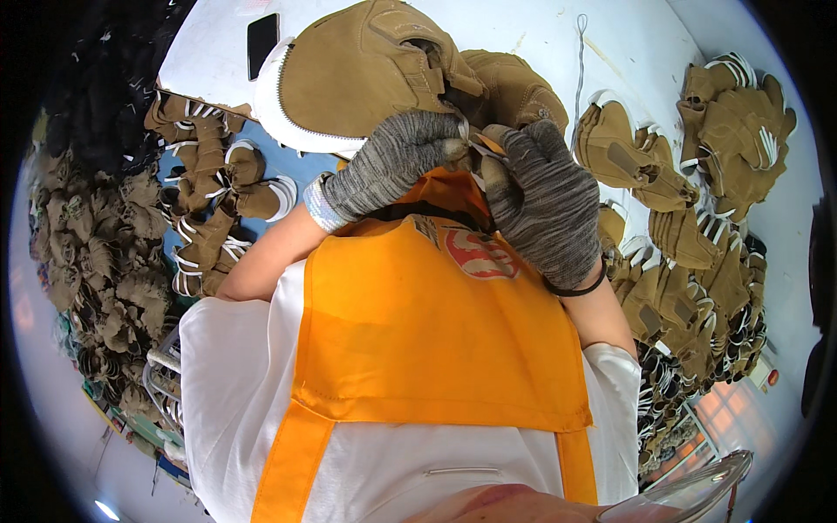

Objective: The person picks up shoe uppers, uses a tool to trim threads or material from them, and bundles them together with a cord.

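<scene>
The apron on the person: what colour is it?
Bright orange apron, seen in the head view.

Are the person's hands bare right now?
No, both the left hand and right hand wear grey knit gloves while working on the tan shoe upper.

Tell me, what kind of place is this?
Probably a shoe factory workbench: gloved hands, left hand and right hand, work on a tan boot, with piles of tan boot uppers beside the white table.

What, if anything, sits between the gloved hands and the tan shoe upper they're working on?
Nothing visible does. Both the left hand and the right hand already touch the tan shoe upper at its near edge, fingertips pinching it. The orange apron lies below them.
</scene>
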Demonstrator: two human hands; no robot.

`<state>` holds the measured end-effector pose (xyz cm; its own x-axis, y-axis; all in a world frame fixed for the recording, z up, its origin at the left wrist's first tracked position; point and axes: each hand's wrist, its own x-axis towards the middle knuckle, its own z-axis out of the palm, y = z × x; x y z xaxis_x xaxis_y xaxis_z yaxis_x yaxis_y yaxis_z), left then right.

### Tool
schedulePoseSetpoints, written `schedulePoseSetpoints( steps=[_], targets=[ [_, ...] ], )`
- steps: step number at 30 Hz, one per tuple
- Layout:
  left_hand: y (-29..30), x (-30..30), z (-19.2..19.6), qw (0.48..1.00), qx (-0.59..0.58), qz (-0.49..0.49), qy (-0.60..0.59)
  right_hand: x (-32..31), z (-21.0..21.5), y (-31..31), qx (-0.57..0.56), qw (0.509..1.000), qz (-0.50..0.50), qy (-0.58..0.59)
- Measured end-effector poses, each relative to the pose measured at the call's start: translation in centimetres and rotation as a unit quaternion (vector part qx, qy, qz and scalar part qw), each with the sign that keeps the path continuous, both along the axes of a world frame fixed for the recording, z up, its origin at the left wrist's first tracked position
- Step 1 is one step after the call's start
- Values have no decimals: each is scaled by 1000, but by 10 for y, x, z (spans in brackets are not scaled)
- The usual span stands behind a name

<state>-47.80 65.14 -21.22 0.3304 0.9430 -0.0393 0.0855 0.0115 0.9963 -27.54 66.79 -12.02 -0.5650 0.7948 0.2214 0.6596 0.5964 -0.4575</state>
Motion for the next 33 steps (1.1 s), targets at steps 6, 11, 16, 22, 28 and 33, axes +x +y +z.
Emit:
schedulePoseSetpoints(
  steps=[6,11,16,22,28,33],
  targets=[
    [-2,2,-1,1000,-14,8,-25,0,0,-1,-78,996,-15,49],
    [-9,6,3,998,52,44,16,5,-9,-5,-200,974,-43,94],
    [-17,10,15,994,-43,83,-50,-2,-6,-3,-257,959,-53,109],
    [-19,7,14,995,18,85,-41,-9,-6,-9,-325,926,-68,179],
    [-20,6,8,995,-9,85,-56,-6,-17,-14,-422,865,-116,245],
    [-24,6,3,992,38,104,-61,-12,-7,-12,-398,892,-97,191]
  ],
)
